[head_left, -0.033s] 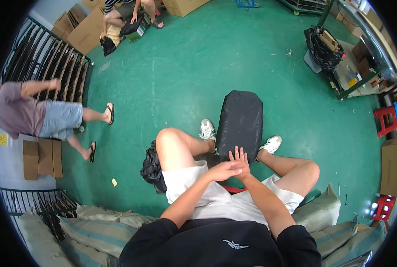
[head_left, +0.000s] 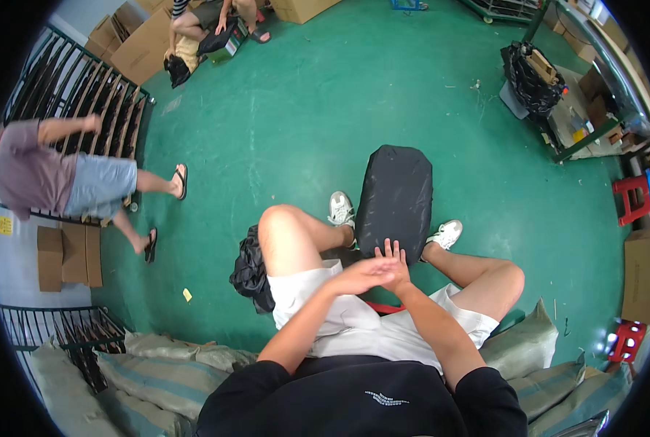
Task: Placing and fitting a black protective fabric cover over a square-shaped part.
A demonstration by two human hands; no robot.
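Observation:
A black plastic-wrapped package (head_left: 396, 193) stands on the green floor between my feet, its long side pointing away from me. My right hand (head_left: 393, 266) is over the package's near end, fingers spread, holding nothing; I cannot tell whether the fingertips touch the plastic. Across its palm and wrist area reaches my left hand (head_left: 365, 275), with fingers stretched out and nothing in them. The two hands overlap, so part of the right palm is hidden. Beside my left knee lies a crumpled black plastic bag (head_left: 250, 273).
Stuffed woven sacks (head_left: 168, 379) lie on both sides behind me. At left a person (head_left: 84, 182) walks near a rack (head_left: 114, 109). Another person sits far left by a box (head_left: 225, 47). A workbench (head_left: 584, 120) and red stool (head_left: 632, 199) stand at right.
My left hand has shifted slightly, its fingers looking a little straighter over the right hand. The view has moved a touch; the package stays in place.

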